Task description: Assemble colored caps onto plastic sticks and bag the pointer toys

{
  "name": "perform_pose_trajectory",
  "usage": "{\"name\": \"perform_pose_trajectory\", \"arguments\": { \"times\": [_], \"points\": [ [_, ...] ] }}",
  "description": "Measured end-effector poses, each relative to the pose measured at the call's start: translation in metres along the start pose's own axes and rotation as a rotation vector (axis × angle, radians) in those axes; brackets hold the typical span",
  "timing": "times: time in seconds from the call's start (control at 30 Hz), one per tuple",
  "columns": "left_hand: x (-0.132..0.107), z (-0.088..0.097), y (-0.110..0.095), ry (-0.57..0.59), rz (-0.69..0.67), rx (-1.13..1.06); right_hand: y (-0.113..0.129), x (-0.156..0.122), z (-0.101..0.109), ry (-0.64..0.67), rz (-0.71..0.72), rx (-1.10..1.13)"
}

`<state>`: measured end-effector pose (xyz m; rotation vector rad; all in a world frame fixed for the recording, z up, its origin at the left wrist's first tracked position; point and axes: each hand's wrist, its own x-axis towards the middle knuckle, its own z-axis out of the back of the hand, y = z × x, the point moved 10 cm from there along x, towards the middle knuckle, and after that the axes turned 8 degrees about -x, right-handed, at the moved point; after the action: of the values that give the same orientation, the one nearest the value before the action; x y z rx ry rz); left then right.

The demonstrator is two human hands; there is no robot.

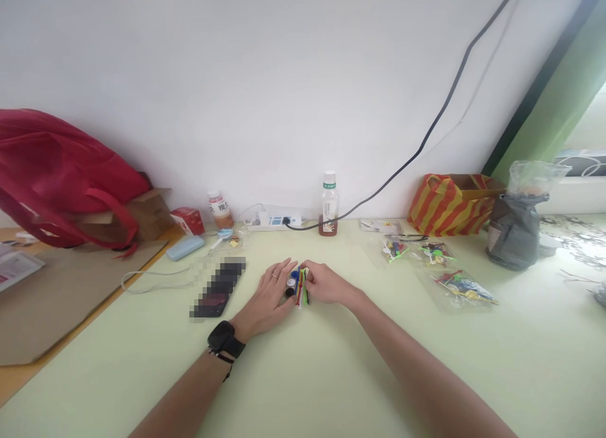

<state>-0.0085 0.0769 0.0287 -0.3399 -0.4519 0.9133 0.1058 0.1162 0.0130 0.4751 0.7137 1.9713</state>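
A small row of thin coloured plastic sticks (300,289) lies on the table between my hands, in blue, yellow, red, white, green and black. Along their left side sit small round pieces (290,283) in blue, white and black. My left hand (271,296) rests flat with its fingers stretched forward, its edge against the round pieces. My right hand (324,283) is curled at the right side of the row, thumb and forefinger closed at the upper part of the green and black sticks. Its fingertips partly hide what they pinch.
A phone (218,288) lies left of my hands. Clear bags of coloured plastic parts (466,290) lie to the right. Along the wall stand a power strip (279,219), a tea bottle (328,204) and a striped bag (449,204). A black cable (421,144) hangs down to the strip.
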Motion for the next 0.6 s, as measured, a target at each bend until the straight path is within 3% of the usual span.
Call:
{"name": "perform_pose_trajectory", "arguments": {
  "times": [0.13,0.23,0.37,0.47,0.6],
  "points": [
    [-0.001,0.001,-0.002,-0.003,-0.015,-0.006,0.003,0.0,0.0,-0.004,0.012,-0.028],
    [0.0,0.004,-0.004,-0.014,-0.02,0.0,-0.006,0.0,0.015,-0.055,-0.027,-0.107],
    [0.001,0.012,-0.016,-0.062,-0.041,0.027,-0.046,-0.01,0.073,-0.229,-0.175,-0.27],
    [0.001,0.019,-0.027,-0.12,-0.071,0.039,-0.088,-0.028,0.127,-0.392,-0.296,-0.379],
    [0.0,0.024,-0.042,-0.196,-0.139,0.036,-0.15,-0.065,0.183,-0.612,-0.498,-0.526]
  ]
}}
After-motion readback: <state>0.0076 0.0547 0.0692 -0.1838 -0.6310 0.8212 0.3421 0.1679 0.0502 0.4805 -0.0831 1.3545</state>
